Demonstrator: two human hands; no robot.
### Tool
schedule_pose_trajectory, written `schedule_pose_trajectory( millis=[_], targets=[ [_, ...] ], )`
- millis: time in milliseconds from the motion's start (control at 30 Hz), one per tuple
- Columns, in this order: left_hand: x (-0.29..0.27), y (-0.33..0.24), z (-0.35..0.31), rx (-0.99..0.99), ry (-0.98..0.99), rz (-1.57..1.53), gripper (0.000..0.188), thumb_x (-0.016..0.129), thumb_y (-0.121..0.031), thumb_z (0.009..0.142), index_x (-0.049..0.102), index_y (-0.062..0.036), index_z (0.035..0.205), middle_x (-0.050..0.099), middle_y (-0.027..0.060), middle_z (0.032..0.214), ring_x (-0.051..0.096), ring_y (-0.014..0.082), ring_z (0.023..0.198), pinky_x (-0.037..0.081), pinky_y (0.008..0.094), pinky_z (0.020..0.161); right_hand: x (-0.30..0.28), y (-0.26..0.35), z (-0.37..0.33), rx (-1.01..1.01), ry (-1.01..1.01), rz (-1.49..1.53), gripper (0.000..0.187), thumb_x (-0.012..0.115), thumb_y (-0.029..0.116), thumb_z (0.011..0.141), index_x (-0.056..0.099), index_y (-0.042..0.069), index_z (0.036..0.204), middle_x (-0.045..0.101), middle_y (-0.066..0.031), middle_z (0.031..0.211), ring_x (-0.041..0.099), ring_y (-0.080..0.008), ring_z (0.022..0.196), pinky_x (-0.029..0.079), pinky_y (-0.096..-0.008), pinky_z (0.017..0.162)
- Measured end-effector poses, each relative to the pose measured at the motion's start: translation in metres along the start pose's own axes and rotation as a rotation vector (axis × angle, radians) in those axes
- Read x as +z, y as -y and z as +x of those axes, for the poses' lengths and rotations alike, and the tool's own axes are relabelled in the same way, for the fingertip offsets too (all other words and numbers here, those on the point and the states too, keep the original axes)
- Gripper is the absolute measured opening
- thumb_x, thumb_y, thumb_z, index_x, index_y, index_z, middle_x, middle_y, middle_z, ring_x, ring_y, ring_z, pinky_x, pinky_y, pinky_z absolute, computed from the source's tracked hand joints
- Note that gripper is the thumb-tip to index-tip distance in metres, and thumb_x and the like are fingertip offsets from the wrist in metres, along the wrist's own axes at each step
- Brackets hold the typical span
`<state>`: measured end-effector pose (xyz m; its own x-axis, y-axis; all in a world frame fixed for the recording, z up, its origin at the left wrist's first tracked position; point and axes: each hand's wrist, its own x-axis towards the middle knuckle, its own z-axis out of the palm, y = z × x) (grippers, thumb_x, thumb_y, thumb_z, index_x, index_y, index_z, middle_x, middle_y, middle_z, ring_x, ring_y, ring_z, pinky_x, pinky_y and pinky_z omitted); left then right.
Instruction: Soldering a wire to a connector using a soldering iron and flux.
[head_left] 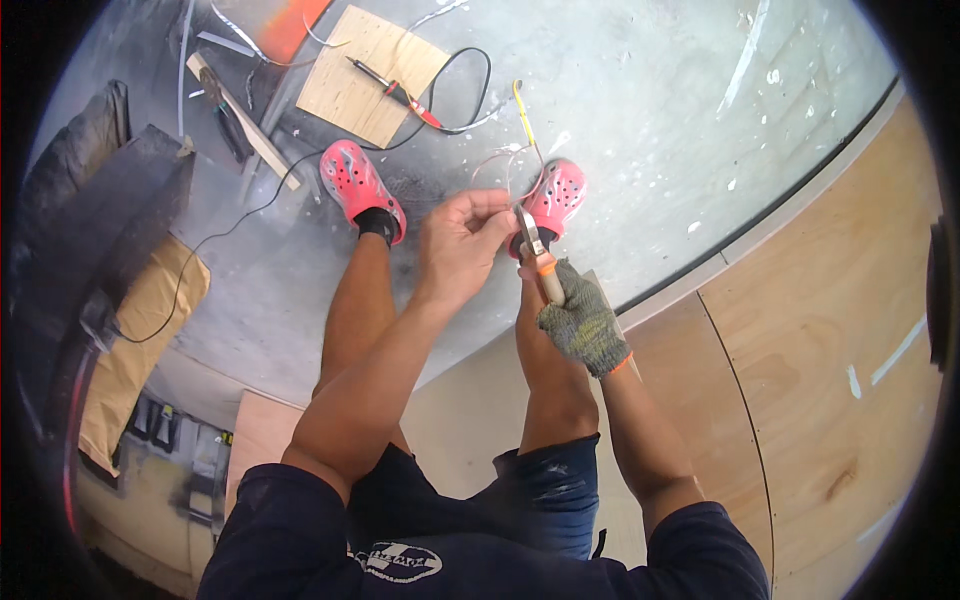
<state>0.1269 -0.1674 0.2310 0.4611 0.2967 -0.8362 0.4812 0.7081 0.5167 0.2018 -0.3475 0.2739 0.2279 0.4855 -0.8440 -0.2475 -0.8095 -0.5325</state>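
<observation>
My bare left hand (462,240) is closed in a pinch on a thin wire (541,157), whose loose loops rise beyond the fingertips. Part of that wire wears a yellow sleeve (524,113). In a grey-green knit glove, my right hand (585,322) grips a pair of pliers (534,238) with orange and beige handles. The metal jaws are right beside my left fingertips, near the wire; whether they bite on it is too small to tell. Both hands are held in front of my shins, above the pink clogs (558,190).
A red-handled soldering iron (398,94) lies on a plywood square (335,85), its black cord (215,235) running left. Dark-handled pliers (228,120) rest by a wooden strip (262,145). An orange sheet (290,30) lies beyond; wooden panels (820,300) stand at right.
</observation>
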Motion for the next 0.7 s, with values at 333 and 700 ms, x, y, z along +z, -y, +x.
schedule_pose_trajectory(
  millis=[333,700],
  targets=[
    [-0.009,-0.003,-0.003,0.044,0.007,0.013,0.017,0.068,0.0,0.09,0.066,0.0048,0.106,0.071,0.0091,0.092,0.066,0.0106,0.079,0.055,0.0258,0.072,0.013,0.017,0.01,-0.036,-0.092,0.054,0.043,0.069,0.001,0.073,0.062,0.007,0.116,0.067,-0.0114,0.103,0.065,-0.027,0.096,0.052,-0.0359,0.087],
    [-0.02,-0.003,-0.001,0.03,0.032,0.1,0.014,0.068,-0.004,0.092,0.068,0.0023,0.105,0.068,0.0024,0.089,0.059,0.0065,0.074,0.05,0.0213,0.068,0.009,-0.009,-0.005,0.08,-0.094,0.31,0.01,0.06,0.0,0.083,0.059,0.003,0.092,0.065,-0.0052,0.085,0.065,-0.0183,0.078,0.052,-0.0344,0.069]
  ],
)
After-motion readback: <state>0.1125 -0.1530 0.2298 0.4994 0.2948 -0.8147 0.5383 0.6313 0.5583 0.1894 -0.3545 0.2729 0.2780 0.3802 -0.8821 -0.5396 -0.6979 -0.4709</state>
